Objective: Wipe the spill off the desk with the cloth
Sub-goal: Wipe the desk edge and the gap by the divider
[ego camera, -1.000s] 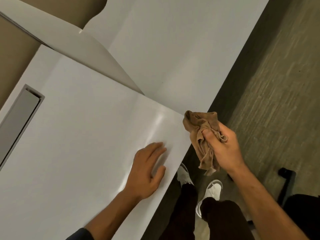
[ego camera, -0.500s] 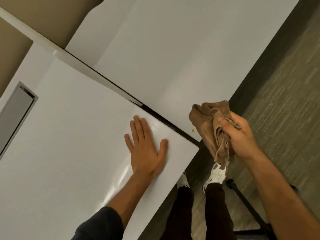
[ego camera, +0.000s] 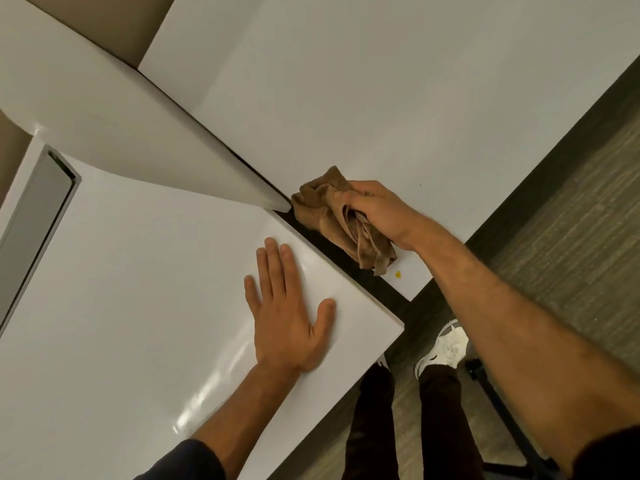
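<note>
Two white benches side by side, dark gap (ego camera: 349,258) between them. Far bench (ego camera: 398,98) fills upper right; near bench (ego camera: 121,271) fills lower left, glossy with light streaks. Grey-brown carpet floor (ego camera: 571,220) along the right. White divider panel (ego camera: 114,123) running diagonally from upper left down to a tip at the gap. Grey recessed slot (ego camera: 38,216) in near bench at far left. Right forearm (ego camera: 502,306) bare, reaching in from lower right across the bench corner. Left forearm (ego camera: 221,417) with dark sleeve cuff at the bottom edge. Dark trousers (ego camera: 377,427) and a white shoe (ego camera: 445,348) on the floor below the bench corner; dark chair base (ego camera: 502,410) beside them. Left hand (ego camera: 284,313) flat on near bench, palm down, grip spread, holding nothing. Brown cloth (ego camera: 325,209) bunched, lying on far bench at its near corner, overlapping the gap, touching the divider tip. Right hand (ego camera: 377,209) on top of the cloth, grip closed around a wad of it, knuckles up. Small yellow spill spot (ego camera: 398,273) on far bench, just beside the cloth's lower end, apart from it, near the bench edge.
</note>
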{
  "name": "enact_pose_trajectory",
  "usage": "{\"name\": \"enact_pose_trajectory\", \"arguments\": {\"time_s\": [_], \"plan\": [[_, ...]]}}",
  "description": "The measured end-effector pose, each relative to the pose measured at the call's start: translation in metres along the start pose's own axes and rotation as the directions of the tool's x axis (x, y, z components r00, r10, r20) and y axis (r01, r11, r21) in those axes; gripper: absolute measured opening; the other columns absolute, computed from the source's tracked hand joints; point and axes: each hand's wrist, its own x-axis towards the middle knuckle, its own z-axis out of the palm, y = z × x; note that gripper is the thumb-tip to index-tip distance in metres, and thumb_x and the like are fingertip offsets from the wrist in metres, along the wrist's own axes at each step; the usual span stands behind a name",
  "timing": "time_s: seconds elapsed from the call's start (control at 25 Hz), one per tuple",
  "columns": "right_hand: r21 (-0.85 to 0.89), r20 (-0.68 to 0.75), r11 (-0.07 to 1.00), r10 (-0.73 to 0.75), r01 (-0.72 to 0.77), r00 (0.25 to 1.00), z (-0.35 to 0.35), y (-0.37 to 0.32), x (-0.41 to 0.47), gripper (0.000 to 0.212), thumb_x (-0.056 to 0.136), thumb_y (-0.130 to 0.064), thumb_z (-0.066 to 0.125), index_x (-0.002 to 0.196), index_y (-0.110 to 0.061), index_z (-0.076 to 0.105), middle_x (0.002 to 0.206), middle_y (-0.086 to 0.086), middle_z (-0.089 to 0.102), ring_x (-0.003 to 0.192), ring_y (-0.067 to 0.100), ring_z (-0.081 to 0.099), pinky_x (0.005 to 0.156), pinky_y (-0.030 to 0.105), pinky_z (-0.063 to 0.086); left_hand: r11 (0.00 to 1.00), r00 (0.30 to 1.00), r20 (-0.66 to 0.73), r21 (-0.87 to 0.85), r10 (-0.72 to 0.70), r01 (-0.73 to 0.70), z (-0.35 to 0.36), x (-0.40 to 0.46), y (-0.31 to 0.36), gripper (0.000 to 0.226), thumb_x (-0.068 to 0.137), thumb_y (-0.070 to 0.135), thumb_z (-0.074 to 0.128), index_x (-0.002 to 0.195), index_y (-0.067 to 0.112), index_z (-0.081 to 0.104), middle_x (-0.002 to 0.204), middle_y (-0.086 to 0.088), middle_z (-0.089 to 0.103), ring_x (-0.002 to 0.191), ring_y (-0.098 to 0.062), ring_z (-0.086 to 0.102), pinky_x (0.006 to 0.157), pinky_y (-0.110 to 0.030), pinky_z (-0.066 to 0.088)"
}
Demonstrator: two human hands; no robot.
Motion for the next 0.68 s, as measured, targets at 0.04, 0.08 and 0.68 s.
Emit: {"name": "enact_pose_trajectory", "arguments": {"time_s": [0.04,0.08,0.68], "plan": [[-0.007,0.026,1.0,0.012,-0.012,1.0,0.005,0.001,0.006,0.026,0.105,-0.03,0.052,0.095,-0.033,0.076,0.087,-0.016,0.079,0.085,0.0,0.074,0.073,0.01,0.053,1.0,1.0,0.002,0.006,0.002,-0.002,0.0,0.0,0.0,0.095,0.097,0.071,0.027,0.168,0.018,-0.006,0.177,-0.001,-0.014,0.164,-0.024,-0.012,0.129,-0.061,0.0],[-0.021,0.053,0.999,0.028,-0.027,0.998,0.009,0.002,0.012,0.026,0.104,-0.03,0.053,0.093,-0.032,0.077,0.085,-0.015,0.079,0.083,0.001,0.074,0.073,0.011,0.054,1.0,1.0,0.005,0.008,0.003,-0.003,0.0,0.0,0.0,0.095,0.097,0.071,0.027,0.168,0.018,-0.007,0.177,-0.001,-0.013,0.164,-0.024,-0.012,0.129,-0.061,0.001],[0.048,0.043,0.999,-0.005,0.003,0.999,0.036,0.03,-0.028,0.022,0.095,-0.042,0.058,0.099,-0.056,0.074,0.102,-0.021,0.077,0.102,0.0,0.071,0.083,0.009,0.053,1.0,1.0,0.004,-0.015,0.014,-0.014,-0.003,0.0,0.003,0.094,0.097,0.07,0.026,0.168,0.019,-0.007,0.178,-0.003,-0.012,0.164,-0.026,-0.01,0.128,-0.066,0.005]]}}
